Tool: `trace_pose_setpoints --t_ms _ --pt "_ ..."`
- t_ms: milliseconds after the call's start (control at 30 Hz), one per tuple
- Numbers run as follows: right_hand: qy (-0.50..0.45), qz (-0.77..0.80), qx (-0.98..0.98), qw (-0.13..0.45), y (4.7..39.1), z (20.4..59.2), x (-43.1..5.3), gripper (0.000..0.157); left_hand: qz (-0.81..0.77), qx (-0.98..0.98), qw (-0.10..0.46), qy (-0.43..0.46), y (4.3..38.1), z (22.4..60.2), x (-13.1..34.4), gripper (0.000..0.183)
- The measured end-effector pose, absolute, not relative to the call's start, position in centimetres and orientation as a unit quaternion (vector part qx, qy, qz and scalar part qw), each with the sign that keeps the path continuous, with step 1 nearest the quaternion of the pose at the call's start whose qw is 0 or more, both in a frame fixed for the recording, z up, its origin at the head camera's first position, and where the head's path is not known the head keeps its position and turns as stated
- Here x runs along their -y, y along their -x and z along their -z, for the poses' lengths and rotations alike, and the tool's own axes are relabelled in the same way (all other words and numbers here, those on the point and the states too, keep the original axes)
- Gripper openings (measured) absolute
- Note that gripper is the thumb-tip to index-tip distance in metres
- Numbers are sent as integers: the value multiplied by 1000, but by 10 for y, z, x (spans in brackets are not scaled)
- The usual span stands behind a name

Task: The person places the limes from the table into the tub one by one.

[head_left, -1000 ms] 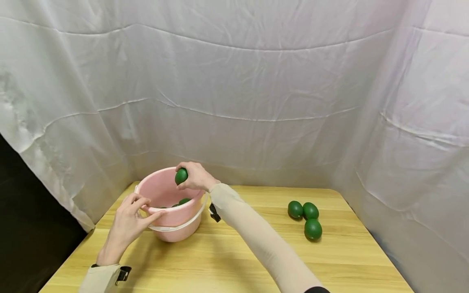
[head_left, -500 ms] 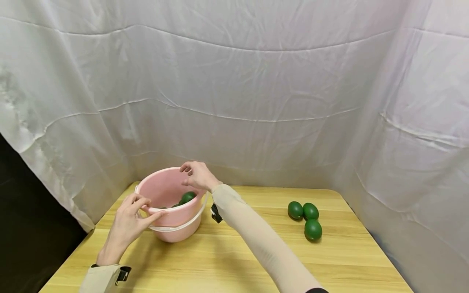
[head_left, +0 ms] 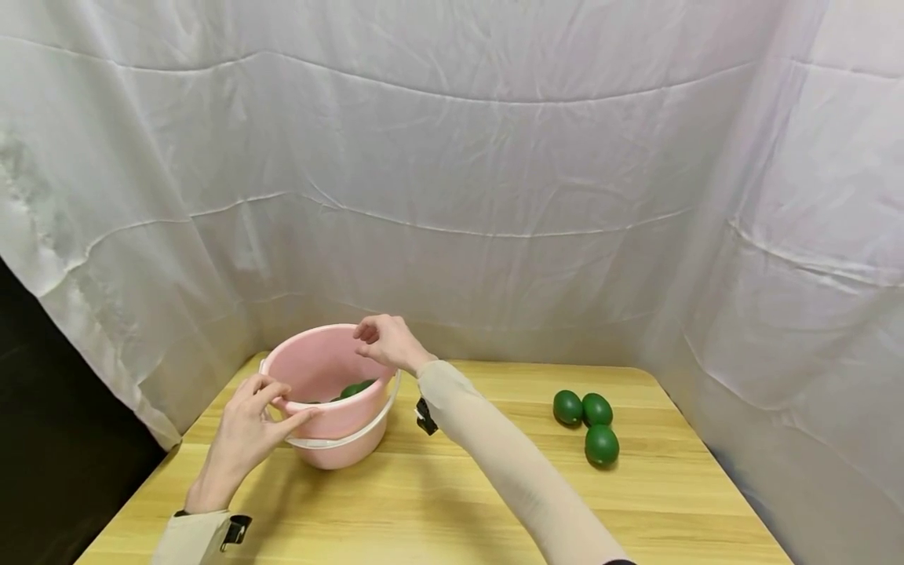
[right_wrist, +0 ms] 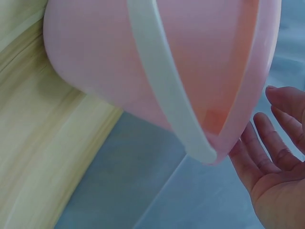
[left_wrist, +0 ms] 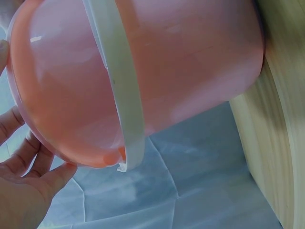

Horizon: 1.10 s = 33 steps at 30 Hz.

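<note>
A pink bucket (head_left: pixel 346 424) with a white handle (head_left: pixel 335 442) stands at the left of the table. My left hand (head_left: pixel 243 428) holds its near left rim, thumb outside; the left wrist view shows these fingers (left_wrist: pixel 55 179) along the rim. Over the right rim hovers my right hand (head_left: pixel 391 343), fingers loosely bent with nothing between them. In the right wrist view this hand (right_wrist: pixel 276 176) lies right beside the rim. Inside the bucket, smooth dark green avocado-like fruits (head_left: pixel 351 390) show partly; the near wall hides the rest.
Three more green fruits (head_left: pixel 597 410) lie close together on the right side of the wooden table (head_left: pixel 487 463). Pale grey curtains (head_left: pixel 480 173) hang behind and on both sides. A black area (head_left: pixel 56 439) lies beyond the table's left edge.
My right hand has let go of a green fruit, which dropped into the bucket. That hand has since drawn slightly right. The left hand keeps its place on the rim.
</note>
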State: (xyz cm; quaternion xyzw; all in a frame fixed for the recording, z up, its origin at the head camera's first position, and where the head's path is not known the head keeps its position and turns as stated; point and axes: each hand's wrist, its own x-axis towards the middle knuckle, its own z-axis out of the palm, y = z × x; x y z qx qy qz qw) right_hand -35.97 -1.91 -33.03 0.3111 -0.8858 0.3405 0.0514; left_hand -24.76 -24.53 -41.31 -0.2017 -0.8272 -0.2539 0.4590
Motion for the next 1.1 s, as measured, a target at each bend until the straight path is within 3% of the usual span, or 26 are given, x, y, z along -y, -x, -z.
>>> trace_pose_setpoints --t_ms 1100 --pt "-311 -447 831 113 342 366 -27 29 270 817 468 200 242 413 250 41"
